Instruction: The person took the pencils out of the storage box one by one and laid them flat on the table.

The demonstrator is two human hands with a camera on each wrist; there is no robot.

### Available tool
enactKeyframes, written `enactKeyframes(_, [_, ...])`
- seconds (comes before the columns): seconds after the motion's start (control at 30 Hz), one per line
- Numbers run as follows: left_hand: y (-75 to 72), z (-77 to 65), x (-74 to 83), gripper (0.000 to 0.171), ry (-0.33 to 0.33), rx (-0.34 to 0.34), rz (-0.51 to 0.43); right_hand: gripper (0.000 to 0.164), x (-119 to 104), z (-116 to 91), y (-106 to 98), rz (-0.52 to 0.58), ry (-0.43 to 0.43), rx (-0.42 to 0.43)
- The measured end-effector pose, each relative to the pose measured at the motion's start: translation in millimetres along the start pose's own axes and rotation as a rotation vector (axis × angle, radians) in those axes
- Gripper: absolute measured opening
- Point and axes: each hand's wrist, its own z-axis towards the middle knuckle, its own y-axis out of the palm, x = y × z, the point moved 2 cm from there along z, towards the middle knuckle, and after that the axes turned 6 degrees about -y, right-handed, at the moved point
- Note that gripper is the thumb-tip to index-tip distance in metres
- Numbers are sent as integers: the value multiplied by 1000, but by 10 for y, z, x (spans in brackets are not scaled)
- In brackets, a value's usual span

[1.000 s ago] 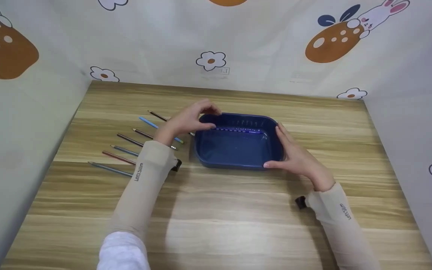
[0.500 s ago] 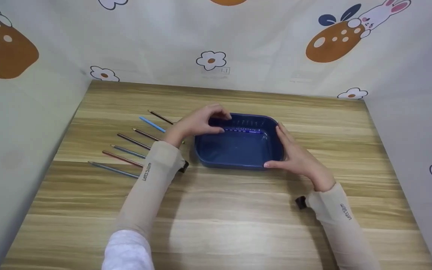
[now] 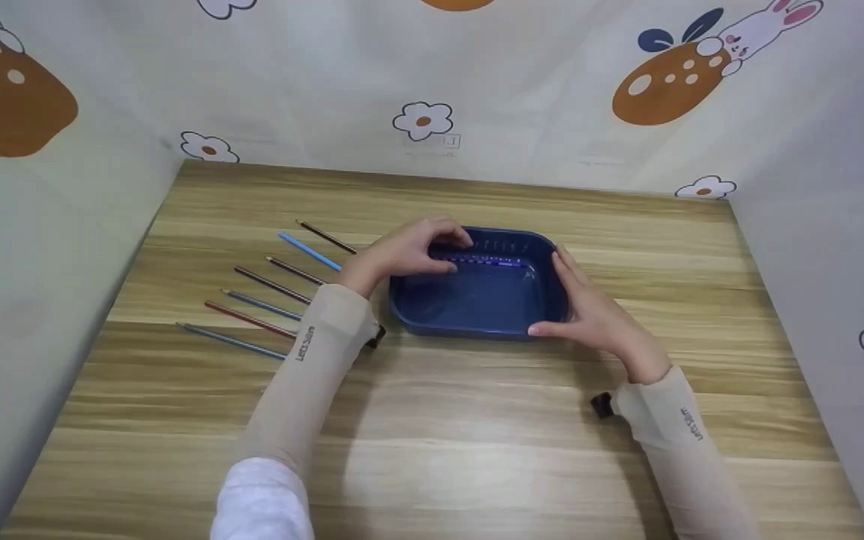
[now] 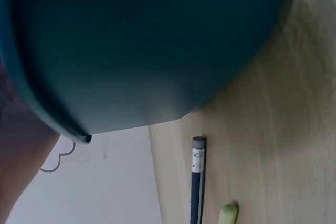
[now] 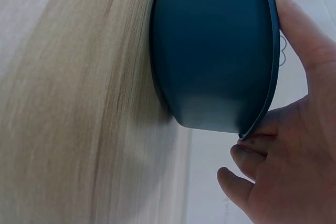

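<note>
A dark blue rectangular plastic box (image 3: 469, 300) stands on the table, open side up. Along its far inner edge lies a slim purple patterned pencil (image 3: 499, 262). My left hand (image 3: 413, 247) reaches over the left rim into the box, thumb and bent fingers apart, the thumb near the pencil's left end. My right hand (image 3: 597, 315) grips the box's right end, thumb on the near corner and fingers along the far right rim. In the right wrist view the box's outer wall (image 5: 215, 51) sits between thumb and fingers. The left wrist view hides the left fingertips behind the box.
Several pencils lie side by side on the table left of the box, among them a light blue pencil (image 3: 308, 251) and a red pencil (image 3: 248, 318). The left forearm covers some ends. A patterned cloth (image 3: 522, 112) hangs behind the wooden table (image 3: 477, 450).
My left hand has slid right and slightly nearer, further over the box, covering more of the pencil's left part. The right hand and the box have stayed in place.
</note>
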Motion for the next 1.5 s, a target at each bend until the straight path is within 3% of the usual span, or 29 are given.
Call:
enactKeyframes(0.5, [83, 79, -2, 41, -86, -41, 55, 123, -12, 2, -1, -10, 3, -1])
enactKeyframes(0.9, [147, 107, -39, 49, -170, -82, 179, 123, -34, -1, -1, -15, -2, 0])
enactKeyframes(1.5, [267, 186, -61, 56, -253, -143, 283, 124, -15, -4, -1, -41, -4, 5])
